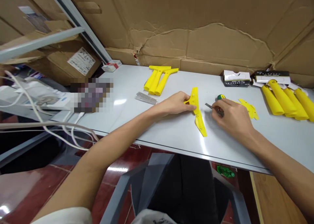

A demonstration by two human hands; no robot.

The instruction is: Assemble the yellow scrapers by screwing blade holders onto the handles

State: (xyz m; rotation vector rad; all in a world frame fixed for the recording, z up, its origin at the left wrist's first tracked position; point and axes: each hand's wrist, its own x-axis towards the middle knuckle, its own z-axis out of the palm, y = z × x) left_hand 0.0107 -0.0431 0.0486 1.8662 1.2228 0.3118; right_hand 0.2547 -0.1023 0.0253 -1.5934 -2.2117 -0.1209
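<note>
My left hand (178,103) is closed around a yellow plastic scraper handle (194,98) whose flat wide head faces right. Just below that head, a loose yellow plate with small holes (201,125) lies on the table, its upper end at the head's lower corner. To the right, my right hand (230,114) pinches a thin grey metal blade (208,105) that points left toward the scraper handle. A green and yellow rounded object (220,97), partly hidden, shows right behind my right fingers. More yellow plates (249,108) lie beyond that hand.
Three yellow scraper handles (159,80) lie at the back, near metal blades (146,98). Several yellow handles (284,101) rest against small boxes (236,78) at right. White cables (71,132) hang at the left edge of the table (171,135); cardboard (208,44) stands behind.
</note>
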